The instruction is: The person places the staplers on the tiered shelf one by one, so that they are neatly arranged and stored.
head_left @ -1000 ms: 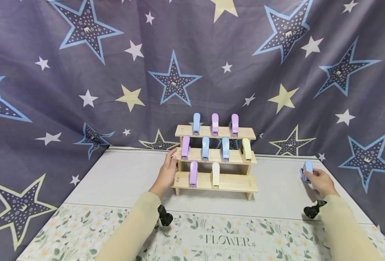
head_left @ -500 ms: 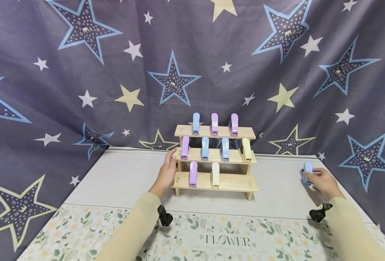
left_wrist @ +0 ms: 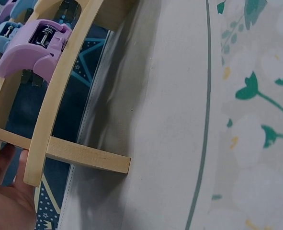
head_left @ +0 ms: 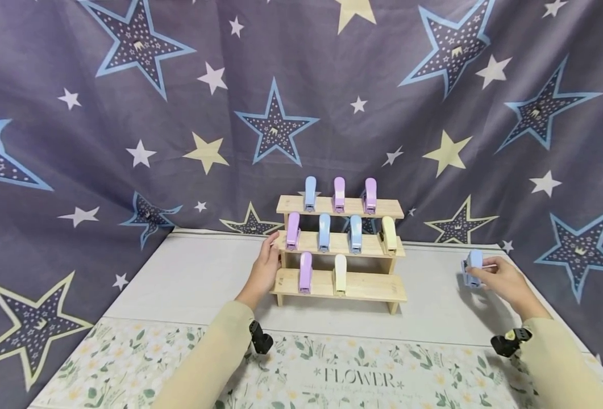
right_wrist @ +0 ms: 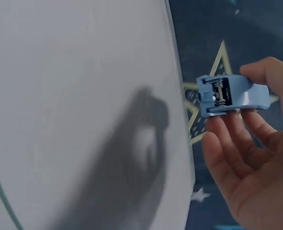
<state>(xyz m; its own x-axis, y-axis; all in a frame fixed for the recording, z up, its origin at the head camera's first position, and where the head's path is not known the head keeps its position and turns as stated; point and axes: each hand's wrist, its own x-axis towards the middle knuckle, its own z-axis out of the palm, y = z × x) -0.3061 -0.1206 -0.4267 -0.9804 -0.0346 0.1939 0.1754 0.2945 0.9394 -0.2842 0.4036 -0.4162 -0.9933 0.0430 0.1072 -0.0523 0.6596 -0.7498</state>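
Note:
My right hand (head_left: 508,284) pinches a light blue stapler (head_left: 473,267) between thumb and fingers, right of the stand. In the right wrist view, the stapler (right_wrist: 246,93) shows its spring end, and a hand shadow falls on the white surface. At the left end of a three-tier wooden stand (head_left: 373,287), my left hand (head_left: 261,271) holds its side by the middle shelf; in the left wrist view some fingers (left_wrist: 21,172) are partly hidden behind the wood. Purple, blue and cream staplers stand in rows on the tiers, among them a purple stapler (head_left: 306,272) and a cream stapler (head_left: 340,274) on the lowest.
The stand rests on a white table surface (head_left: 204,272) with a floral mat (head_left: 142,352) along the front. A dark star-patterned curtain (head_left: 178,113) encloses the back and sides. Black wrist cameras sit on both wrists.
My right hand has moved a little left and up with the blue stapler. My left hand stays at the stand's side, and the view has shifted slightly.

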